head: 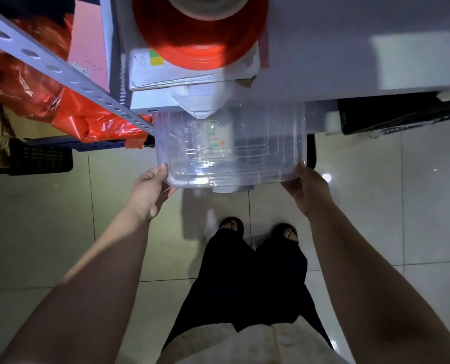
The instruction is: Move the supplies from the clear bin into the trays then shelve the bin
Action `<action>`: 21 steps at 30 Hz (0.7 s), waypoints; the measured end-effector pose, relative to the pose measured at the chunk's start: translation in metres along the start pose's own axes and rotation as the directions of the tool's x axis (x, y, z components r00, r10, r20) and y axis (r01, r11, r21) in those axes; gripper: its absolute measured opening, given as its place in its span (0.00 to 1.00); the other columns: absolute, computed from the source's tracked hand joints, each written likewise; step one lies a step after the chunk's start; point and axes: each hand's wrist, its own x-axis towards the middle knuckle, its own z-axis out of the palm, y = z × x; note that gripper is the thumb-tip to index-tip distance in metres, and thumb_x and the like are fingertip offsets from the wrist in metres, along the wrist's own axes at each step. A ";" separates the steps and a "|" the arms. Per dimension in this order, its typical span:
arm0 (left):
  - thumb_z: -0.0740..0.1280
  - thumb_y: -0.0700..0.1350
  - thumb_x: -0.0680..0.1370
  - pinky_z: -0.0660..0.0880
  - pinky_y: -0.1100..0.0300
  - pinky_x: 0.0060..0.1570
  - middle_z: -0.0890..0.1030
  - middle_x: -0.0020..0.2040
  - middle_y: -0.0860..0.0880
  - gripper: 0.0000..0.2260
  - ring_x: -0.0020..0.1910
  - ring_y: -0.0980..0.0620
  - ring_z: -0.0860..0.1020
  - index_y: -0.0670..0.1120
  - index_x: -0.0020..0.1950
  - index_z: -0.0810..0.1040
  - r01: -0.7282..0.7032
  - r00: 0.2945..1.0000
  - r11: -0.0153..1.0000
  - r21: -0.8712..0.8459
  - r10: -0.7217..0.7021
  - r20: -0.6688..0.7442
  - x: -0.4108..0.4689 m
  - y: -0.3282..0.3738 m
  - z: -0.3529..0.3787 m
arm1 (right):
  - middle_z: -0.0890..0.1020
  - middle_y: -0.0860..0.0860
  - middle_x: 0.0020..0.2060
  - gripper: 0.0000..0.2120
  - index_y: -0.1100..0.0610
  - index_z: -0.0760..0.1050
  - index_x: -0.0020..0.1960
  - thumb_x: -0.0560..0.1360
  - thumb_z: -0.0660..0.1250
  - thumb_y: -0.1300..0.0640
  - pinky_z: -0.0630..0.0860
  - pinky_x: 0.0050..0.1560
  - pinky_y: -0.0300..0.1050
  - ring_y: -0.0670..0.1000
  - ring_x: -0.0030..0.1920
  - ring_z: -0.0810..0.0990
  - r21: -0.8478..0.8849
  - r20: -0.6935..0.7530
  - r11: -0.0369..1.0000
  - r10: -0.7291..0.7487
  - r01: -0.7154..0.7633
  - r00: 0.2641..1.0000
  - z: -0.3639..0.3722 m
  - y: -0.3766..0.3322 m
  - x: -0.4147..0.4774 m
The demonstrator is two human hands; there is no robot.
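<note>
Bin (pixel 231 148): far end tucked under the boxes (pixel 181 74), near edge out over the floor (pixel 61 219). Roll (pixel 200 30) sits on the boxes. Left hand (pixel 150 191) grips bin's near-left corner, right hand (pixel 308 191) the near-right. Post (pixel 61 67) slants down to bin's far-left corner, bags (pixel 68 109) left of it. Crate (pixel 42 156) left of bin. Feet (pixel 258 228) on the floor, nearer than bin's edge.

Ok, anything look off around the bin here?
A white carton flap droops over the far edge of the clear plastic bin and may snag it. Crumpled orange plastic bags bulge past the grey perforated upright.
</note>
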 end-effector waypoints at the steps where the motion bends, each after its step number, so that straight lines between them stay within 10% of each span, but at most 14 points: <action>1: 0.62 0.48 0.81 0.79 0.63 0.40 0.85 0.39 0.52 0.08 0.41 0.55 0.81 0.48 0.45 0.78 0.015 1.000 0.999 -0.032 -0.015 0.008 0.000 0.001 0.002 | 0.80 0.61 0.53 0.10 0.64 0.75 0.53 0.78 0.65 0.57 0.79 0.54 0.54 0.59 0.54 0.81 0.019 0.000 1.000 -0.001 0.001 1.000 0.000 -0.001 0.000; 12: 0.66 0.49 0.78 0.81 0.59 0.42 0.85 0.40 0.47 0.09 0.42 0.52 0.83 0.43 0.45 0.79 -0.004 0.999 0.995 -0.100 0.010 0.052 0.014 0.026 0.026 | 0.79 0.53 0.32 0.13 0.58 0.77 0.41 0.74 0.70 0.48 0.80 0.42 0.47 0.50 0.33 0.79 -0.016 -0.096 0.998 -0.054 0.053 0.994 0.024 -0.032 0.018; 17: 0.72 0.51 0.74 0.78 0.53 0.49 0.79 0.48 0.44 0.14 0.45 0.47 0.79 0.46 0.54 0.72 -0.135 0.966 0.977 0.166 0.167 -0.197 -0.001 0.022 0.032 | 0.82 0.54 0.43 0.15 0.55 0.74 0.49 0.71 0.73 0.47 0.81 0.41 0.48 0.51 0.39 0.80 -0.334 -0.278 0.932 -0.243 0.144 0.929 0.025 -0.028 0.013; 21: 0.71 0.45 0.72 0.68 0.53 0.60 0.76 0.58 0.44 0.20 0.58 0.44 0.71 0.46 0.62 0.72 -0.475 0.704 0.491 0.730 0.710 -0.018 -0.043 0.036 0.049 | 0.80 0.48 0.49 0.14 0.52 0.75 0.56 0.71 0.72 0.56 0.75 0.48 0.41 0.48 0.47 0.78 -0.723 0.065 0.480 -0.668 0.496 0.741 0.032 -0.037 -0.025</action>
